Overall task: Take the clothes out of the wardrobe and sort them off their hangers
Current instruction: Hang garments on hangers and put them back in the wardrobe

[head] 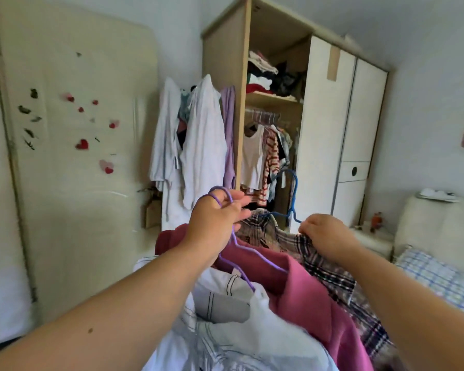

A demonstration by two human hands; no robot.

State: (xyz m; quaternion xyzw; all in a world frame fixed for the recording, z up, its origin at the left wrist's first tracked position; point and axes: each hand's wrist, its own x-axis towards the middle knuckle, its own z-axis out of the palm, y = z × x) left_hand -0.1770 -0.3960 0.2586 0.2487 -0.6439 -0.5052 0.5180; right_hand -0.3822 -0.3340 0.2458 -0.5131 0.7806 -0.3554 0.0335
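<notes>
- In the head view, two bare arms are reaching forward from the bottom of the picture toward the wardrobe.
- The left hand [217, 214] is being held up with its back facing the camera. Its fingers are curling round the hook of a purple hanger [248, 282], so it is holding the hanger.
- The right hand [326, 235] is sitting a bit lower and to the right. Its fingers are bending down and pinching the edge of a plaid shirt [332, 271].
- The room is looking like a bedroom. A tall wardrobe [224, 62] is standing open ahead, with folded clothes lying on its shelf and more clothes [263, 153] hanging on the rail below.
- White shirts [202, 148] are hanging outside the wardrobe, on its left side.
- A cream door [78, 170] with red heart stickers is standing on the left. A bed [439, 274] with a blue check cover is showing on the right.
- The purple hanger is hanging down from the left hand and going into the neck of a pink top [308, 295]. A white striped shirt [225, 336] is lying just beside the pink top.
- A blue hanger [295, 191] is sitting in the neck of the plaid shirt. Its hook is sticking up between the two hands, just beside the right hand.
</notes>
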